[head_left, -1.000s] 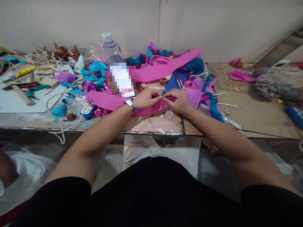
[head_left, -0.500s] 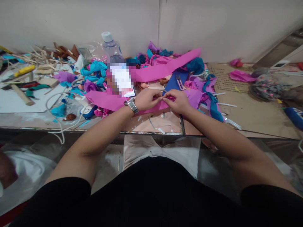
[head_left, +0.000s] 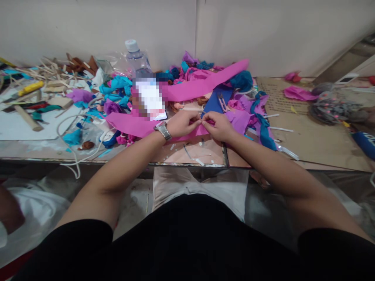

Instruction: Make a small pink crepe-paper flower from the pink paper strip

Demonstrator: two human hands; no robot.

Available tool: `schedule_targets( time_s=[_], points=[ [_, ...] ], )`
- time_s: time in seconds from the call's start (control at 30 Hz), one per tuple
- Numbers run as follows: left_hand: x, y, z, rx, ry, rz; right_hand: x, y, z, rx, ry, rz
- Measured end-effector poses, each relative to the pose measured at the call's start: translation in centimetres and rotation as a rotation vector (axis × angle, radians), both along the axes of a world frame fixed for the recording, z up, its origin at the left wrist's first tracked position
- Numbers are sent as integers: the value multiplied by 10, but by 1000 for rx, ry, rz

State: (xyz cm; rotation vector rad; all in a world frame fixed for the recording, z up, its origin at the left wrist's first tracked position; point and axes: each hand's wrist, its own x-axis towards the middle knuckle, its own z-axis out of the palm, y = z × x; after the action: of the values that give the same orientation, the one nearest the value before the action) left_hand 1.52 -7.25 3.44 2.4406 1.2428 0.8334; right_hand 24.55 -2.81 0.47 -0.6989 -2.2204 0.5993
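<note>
My left hand [head_left: 184, 123], with a metal watch [head_left: 163, 130] at its wrist, pinches the edge of a long pink crepe paper strip [head_left: 131, 124]. Fingertip to fingertip with it, my right hand [head_left: 218, 125] is closed on the same paper, part of which is hidden under both hands. Just beyond the right hand, small thread snips [head_left: 222, 102] lie on a dark blue piece [head_left: 215, 102]. A second pink strip [head_left: 202, 89] stretches across the pile behind. Purple crepe paper [head_left: 240, 121] lies beside my right hand.
A clear bottle [head_left: 139, 58] stands behind a phone [head_left: 152, 97] with a lit, blurred screen. Wood sticks, a yellow cutter [head_left: 31, 88] and a white cable [head_left: 76, 156] lie left. Brown cardboard [head_left: 304, 136] covers the right side, bearing a grey netted bundle [head_left: 329, 107].
My hands stay together on the pink paper, with only slight finger movement. The paper just below the fingertips has shifted a little.
</note>
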Motion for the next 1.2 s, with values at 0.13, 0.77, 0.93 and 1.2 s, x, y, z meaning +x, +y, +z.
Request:
schedule_targets(
  time_s=[0.13, 0.77, 0.93, 1.2],
  points=[
    [-2, 3, -3, 30, 37, 14, 0, 0, 0, -40, 6, -8],
    [-1, 0, -1, 31, 48, -1, -1, 1, 1, -117, 14, 16],
    [-1, -2, 3, 13, 57, 29, 1, 1, 3, -149, 36, -19],
    [-2, 0, 2, 2, 45, -4, 1, -2, 6, -102, 25, -29]
  ],
)
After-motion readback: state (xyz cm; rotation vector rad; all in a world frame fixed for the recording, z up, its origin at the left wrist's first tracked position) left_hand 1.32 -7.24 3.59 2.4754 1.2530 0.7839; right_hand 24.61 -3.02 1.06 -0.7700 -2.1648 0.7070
